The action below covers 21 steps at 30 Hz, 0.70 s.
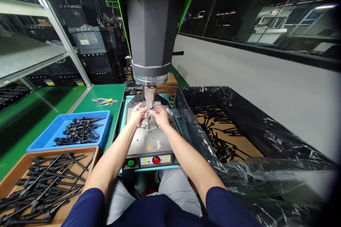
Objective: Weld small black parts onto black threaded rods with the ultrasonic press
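Observation:
My left hand (137, 115) and my right hand (161, 116) meet on the machine's work plate, just below its metal press tip (150, 96). Both hands have their fingers pinched on a clear, crinkled plastic piece (149, 112), which looks like film or a bag. Part of it is covered by the fingers, so anything inside cannot be made out. Under the hands a small metal fixture (150, 125) stands on the grey plate (142, 142). Above hangs the large grey press head (150, 32).
A green button (131, 163) and red button (156, 160) face me. At left are a blue tray (39, 142) and a brown tray (93, 152) of black threaded parts, with pliers (102, 99) beyond. A plastic-lined bin (253, 124) with black parts stands right.

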### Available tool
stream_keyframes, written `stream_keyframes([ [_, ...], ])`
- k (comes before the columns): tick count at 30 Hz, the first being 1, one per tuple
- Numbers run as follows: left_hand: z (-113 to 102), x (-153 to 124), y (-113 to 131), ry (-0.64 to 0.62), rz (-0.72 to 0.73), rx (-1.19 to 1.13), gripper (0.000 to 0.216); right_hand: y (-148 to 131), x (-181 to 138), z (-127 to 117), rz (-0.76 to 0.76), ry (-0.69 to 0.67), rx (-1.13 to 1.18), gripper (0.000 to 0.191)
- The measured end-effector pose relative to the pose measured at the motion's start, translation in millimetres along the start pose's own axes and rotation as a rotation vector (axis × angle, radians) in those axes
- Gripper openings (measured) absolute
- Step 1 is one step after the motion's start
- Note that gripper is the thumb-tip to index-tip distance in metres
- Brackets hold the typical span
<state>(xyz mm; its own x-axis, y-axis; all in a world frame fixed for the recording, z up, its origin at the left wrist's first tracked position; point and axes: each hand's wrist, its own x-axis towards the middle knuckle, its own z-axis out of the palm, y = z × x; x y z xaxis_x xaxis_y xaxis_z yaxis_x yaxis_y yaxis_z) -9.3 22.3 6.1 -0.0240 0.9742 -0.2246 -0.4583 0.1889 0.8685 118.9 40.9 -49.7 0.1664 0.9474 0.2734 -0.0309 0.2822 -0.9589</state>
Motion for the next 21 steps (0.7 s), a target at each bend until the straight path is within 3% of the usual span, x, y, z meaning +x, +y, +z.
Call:
stream_keyframes([
  [3, -0.1, 3.1, 1.7, 0.021, -0.003, 0.012, 0.073, 2.2, 8.5, 6.2, 0.053, 0.027, -0.112, 0.028],
  [6, -1.6, 5.1, 3.7, 0.036, -0.005, 0.024, 0.071, 1.0, 12.5, 3.9, 0.139, -0.038, -0.136, 0.031],
  [10, -4.4, 5.9, 5.4, 0.040, 0.004, 0.029, 0.071, -2.3, 14.7, -4.9, 0.130, -0.098, -0.082, 0.033],
  [15, -5.9, 4.9, 3.0, 0.030, 0.014, 0.031, 0.077, -0.7, 16.7, -5.8, 0.167, -0.119, -0.014, 0.021],
  [21, -4.7, -1.2, 0.3, -0.008, 0.049, 0.069, 0.090, 16.2, 19.1, -7.7, 0.243, -0.039, 0.098, 0.031],
])
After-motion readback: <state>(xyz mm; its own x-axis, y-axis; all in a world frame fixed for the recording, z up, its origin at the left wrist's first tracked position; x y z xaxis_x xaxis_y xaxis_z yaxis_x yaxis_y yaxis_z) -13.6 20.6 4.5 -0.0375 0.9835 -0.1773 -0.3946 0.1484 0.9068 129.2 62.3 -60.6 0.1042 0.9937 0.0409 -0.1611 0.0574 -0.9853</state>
